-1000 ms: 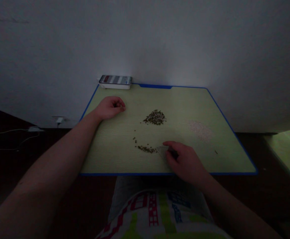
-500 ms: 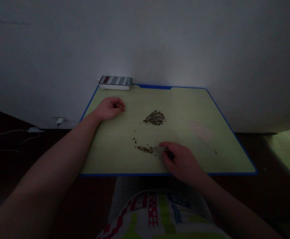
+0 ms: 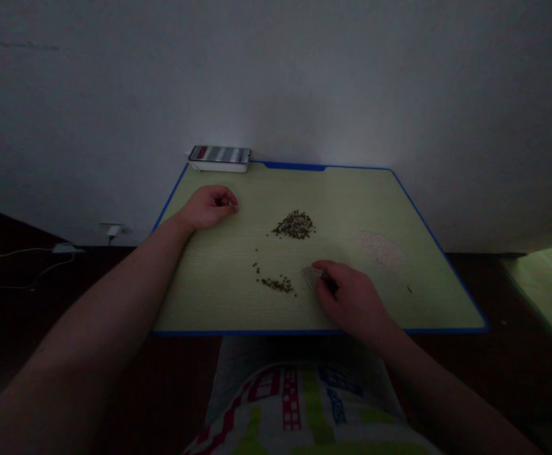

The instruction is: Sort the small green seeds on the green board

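My right hand [image 3: 349,297] is closed on a thin, pale, flat card-like piece [image 3: 312,276], whose exact kind I cannot make out. The piece's free edge points left, just above or on the board. A short strip of small dark grains [image 3: 278,285] lies to its left, apart from it, with a few strays trailing up and left. Farther back is a larger heap of dark grains mixed with pale ones [image 3: 295,225]. My left hand [image 3: 212,206] rests on the board's left side, its fingers curled in towards the thumb, with nothing visible in them.
A spread of pale grains [image 3: 380,249] lies on the right of the light green, blue-edged board [image 3: 332,196]. One small brown sliver [image 3: 410,289] is near its right front. A phone [image 3: 219,155] lies on a white box [image 3: 221,167] at the back left, against the wall.
My right hand has shifted right and slightly away from me with the flat piece, leaving the near strip of dark grains. My left hand has stayed still.
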Available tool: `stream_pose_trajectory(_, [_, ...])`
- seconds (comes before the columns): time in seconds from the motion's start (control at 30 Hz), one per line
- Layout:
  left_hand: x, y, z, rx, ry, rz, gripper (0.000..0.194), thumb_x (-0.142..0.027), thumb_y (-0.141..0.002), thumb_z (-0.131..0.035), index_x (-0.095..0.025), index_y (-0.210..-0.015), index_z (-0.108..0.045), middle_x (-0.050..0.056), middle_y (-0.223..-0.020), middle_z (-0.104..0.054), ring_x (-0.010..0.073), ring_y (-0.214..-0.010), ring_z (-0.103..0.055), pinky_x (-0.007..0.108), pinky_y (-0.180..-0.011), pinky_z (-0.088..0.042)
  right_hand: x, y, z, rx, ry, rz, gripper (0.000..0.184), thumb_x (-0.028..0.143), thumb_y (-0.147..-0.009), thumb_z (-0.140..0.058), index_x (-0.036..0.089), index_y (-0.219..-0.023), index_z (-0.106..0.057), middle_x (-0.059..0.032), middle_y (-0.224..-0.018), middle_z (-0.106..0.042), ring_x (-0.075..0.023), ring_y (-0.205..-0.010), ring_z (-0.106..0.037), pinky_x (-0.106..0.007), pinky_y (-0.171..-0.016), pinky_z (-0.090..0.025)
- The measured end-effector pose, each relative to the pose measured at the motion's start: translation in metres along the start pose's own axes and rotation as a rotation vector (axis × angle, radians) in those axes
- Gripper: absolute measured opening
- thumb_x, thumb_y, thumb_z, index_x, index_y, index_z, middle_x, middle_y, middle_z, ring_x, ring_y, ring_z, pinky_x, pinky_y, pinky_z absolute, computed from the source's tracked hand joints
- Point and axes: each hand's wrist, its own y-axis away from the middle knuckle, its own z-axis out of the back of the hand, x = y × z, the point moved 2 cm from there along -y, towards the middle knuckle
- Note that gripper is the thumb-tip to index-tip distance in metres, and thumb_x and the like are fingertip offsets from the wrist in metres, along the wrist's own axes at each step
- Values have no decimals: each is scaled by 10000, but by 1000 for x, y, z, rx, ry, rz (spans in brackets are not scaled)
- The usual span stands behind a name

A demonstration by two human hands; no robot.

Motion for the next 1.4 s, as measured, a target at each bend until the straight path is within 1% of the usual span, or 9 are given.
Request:
stream_pose_trajectory(0.2, [-1, 0, 0, 5, 8, -2, 196, -315, -639, -707, -154, -748, -680, -32, -567, -501, 92, -527, -435, 233, -504, -337, 5, 6, 3, 47, -22, 34, 359, 196, -847, -490, 168, -1126, -714, -80, -844, -763, -205, -716, -706, -337, -739, -564])
stream_pose_trajectory(0.4, [-1, 1, 0, -9, 13, -33, 197, -319, -636, -714, -158, -744, -677, -30, -555, -510, 89, -523, -436, 229, -500, -339, 13, 3, -3, 69, -44, 110, 371, 196, -868, -471, 153, -1142, -716, -121, -1014, -775, -224, -842, -730, -348, -795, -570])
stream_pose_trajectory(0.53, [1, 0, 1, 2, 3, -35, 193, -319, -644, -703, -159, -747, -676, -28, -558, -506, 91, -516, -433, 233, -493, -336, 18, -6, -8, 66, -9, 77, 373, 190, -879, -479, 149, -1168, -710, -132, -1056, -769, -236, -880, -730, -358, -824, -563])
stream_pose_trajectory(0.63, [4, -1, 1, -2, -27, -45, 222, -345, -656, -697, -154, -766, -680, -27, -578, -513, 93, -533, -447, 230, -505, -340, 13, -10, -7, 61, 34, 9, 381, 191, -880, -488, 138, -1190, -702, -125, -967, -774, -236, -819, -724, -357, -802, -558])
stream_pose_trajectory(0.93, [5, 0, 0, 15, -22, -28, 255, -370, -661, -698, -147, -783, -680, -25, -591, -513, 100, -550, -453, 238, -527, -343, -52, -13, 26, -134, 175, -207, 379, 277, -863, -504, 134, -1141, -719, -99, -779, -748, -252, -684, -689, -362, -699, -526])
stream_pose_trajectory(1.07, [1, 1, 1, 13, -21, -16, 232, -342, -654, -696, -145, -774, -677, -28, -586, -498, 100, -544, -444, 245, -527, -341, -84, -17, 42, -178, 203, -291, 406, 304, -841, -521, 128, -1154, -711, -113, -812, -748, -266, -697, -686, -369, -677, -511])
stream_pose_trajectory(1.17, [0, 1, 1, 12, -23, -21, 232, -342, -653, -697, -144, -771, -677, -26, -586, -506, 102, -548, -450, 246, -532, -345, -94, -20, 51, -179, 232, -315, 406, 318, -844, -521, 123, -1143, -714, -129, -850, -748, -278, -733, -689, -380, -691, -506])
stream_pose_trajectory(1.27, [3, 0, 0, 2, -18, -35, 231, -343, -655, -695, -144, -772, -680, -28, -586, -509, 99, -549, -450, 241, -530, -344, -88, -20, 53, -158, 214, -272, 405, 316, -843, -518, 122, -1137, -716, -113, -804, -737, -263, -690, -675, -374, -674, -502])
stream_pose_trajectory(1.4, [6, -1, 0, 15, -18, -34, 232, -345, -659, -692, -143, -773, -679, -27, -582, -512, 97, -543, -450, 235, -519, -337, -57, -7, 43, -78, 19, -123, 378, 316, -864, -502, 160, -1139, -708, -46, -709, -721, -208, -591, -647, -328, -612, -500])
